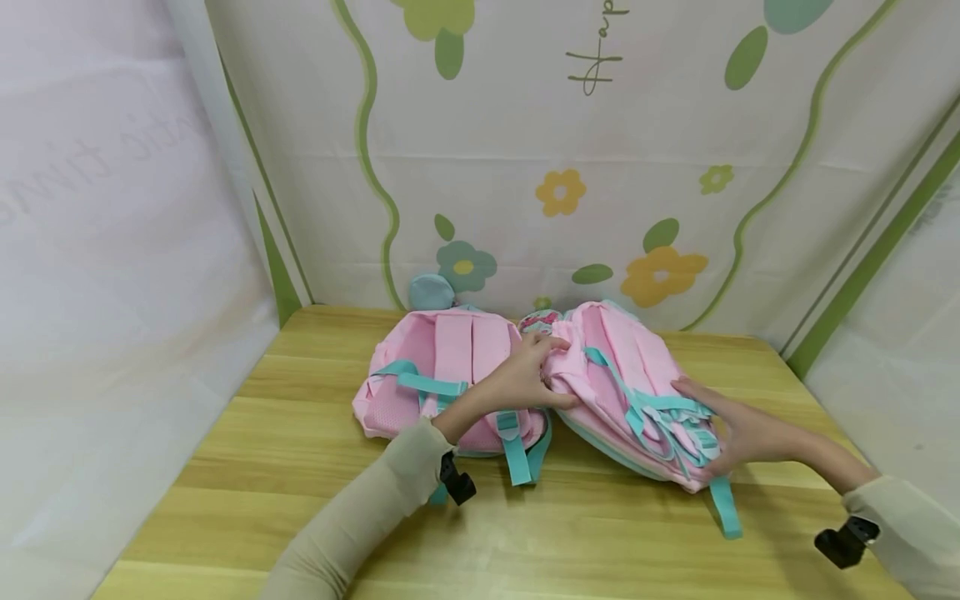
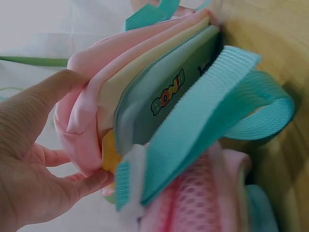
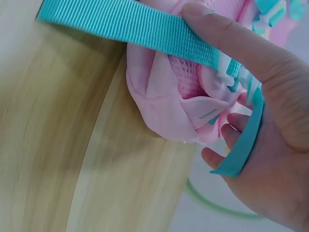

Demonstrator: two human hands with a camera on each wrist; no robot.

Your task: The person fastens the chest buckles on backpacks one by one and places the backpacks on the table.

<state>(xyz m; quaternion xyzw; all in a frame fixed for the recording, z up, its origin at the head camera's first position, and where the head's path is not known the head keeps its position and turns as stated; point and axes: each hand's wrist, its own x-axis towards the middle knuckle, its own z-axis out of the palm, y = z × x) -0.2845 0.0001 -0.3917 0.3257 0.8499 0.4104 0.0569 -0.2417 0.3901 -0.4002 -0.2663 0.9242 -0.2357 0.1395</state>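
Two pink backpacks with turquoise straps lie on the wooden table, their strap sides facing up. My left hand (image 1: pixel 525 371) grips the upper left side of the right-hand backpack (image 1: pixel 603 358), thumb on one side and fingers on the other. In the left wrist view this backpack's mint front panel (image 2: pixel 145 106) shows coloured lettering. My right hand (image 1: pixel 753 425) holds the same backpack around its lower right side, thumb by a turquoise strap (image 3: pixel 130 29). A loose strap end (image 3: pixel 244 145) lies across its fingers. The left-hand backpack (image 1: pixel 453 358) sits beneath my left forearm.
A round light-blue piece (image 1: pixel 431 292) stands behind the left-hand backpack. The wooden table (image 1: pixel 525 542) ends at a printed white cloth backdrop (image 1: pixel 480 125) with flowers. White cloth sides (image 1: pixel 112 250) rise at left and right.
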